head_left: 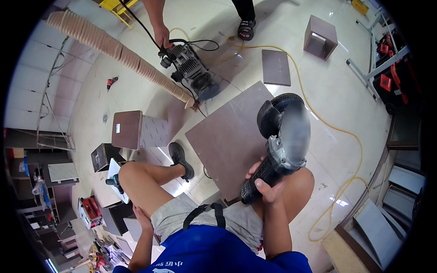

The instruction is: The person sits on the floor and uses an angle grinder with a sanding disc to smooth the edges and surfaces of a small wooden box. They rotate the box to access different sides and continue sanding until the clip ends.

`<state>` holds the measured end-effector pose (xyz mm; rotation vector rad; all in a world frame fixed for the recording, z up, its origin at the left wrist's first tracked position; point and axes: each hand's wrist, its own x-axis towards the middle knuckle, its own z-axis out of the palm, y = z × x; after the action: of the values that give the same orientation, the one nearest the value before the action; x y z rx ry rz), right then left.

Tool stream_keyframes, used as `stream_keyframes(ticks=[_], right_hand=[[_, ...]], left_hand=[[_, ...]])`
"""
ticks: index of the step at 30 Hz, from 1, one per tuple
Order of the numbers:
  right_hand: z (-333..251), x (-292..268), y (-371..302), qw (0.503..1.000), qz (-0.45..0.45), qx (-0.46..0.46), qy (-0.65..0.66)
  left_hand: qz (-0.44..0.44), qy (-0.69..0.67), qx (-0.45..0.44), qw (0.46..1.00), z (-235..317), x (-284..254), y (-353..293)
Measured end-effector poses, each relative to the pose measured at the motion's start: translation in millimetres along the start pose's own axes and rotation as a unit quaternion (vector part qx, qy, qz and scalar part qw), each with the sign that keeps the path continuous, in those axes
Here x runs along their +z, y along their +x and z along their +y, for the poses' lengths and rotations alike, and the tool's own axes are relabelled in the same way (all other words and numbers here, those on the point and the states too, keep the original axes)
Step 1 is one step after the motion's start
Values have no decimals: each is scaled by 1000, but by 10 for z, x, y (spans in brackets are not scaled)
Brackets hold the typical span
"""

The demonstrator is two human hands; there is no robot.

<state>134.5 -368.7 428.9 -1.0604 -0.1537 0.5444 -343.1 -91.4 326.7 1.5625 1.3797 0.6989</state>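
My right hand (269, 190) is wrapped round the dark body of an angle grinder (273, 159), held up above my right thigh. Its round guard and wheel end (268, 119) points away from me, and a blurred grey oval covers part of the head. Beyond and beneath the grinder, a large brown-grey panel (227, 136) lies in front of my knees. My left hand (143, 219) lies against the outside of my left thigh, fingers stretched out and holding nothing.
Another person's hand (162, 37) grips a grey motor machine (191, 68) beyond the panel. A ribbed hose (118, 52) and a yellow cable (314, 111) cross the floor. Brown boxes (127, 129) stand left, a smaller panel (276, 67) lies far right, and a red-black drill (112, 83) far left.
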Motion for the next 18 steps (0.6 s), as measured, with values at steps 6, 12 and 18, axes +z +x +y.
stream_keyframes(ticks=[6,12,18], right_hand=[[33,-77,2,999,-7,33,17],[-38,-91,-5,996,21,60,55],[-126,-77,77,992,45,79,91]], left_hand=[[4,70,69,995,643,303,100],[3,156,114,981,706,333,235],[17,289,342,894,2132,1250,1058]])
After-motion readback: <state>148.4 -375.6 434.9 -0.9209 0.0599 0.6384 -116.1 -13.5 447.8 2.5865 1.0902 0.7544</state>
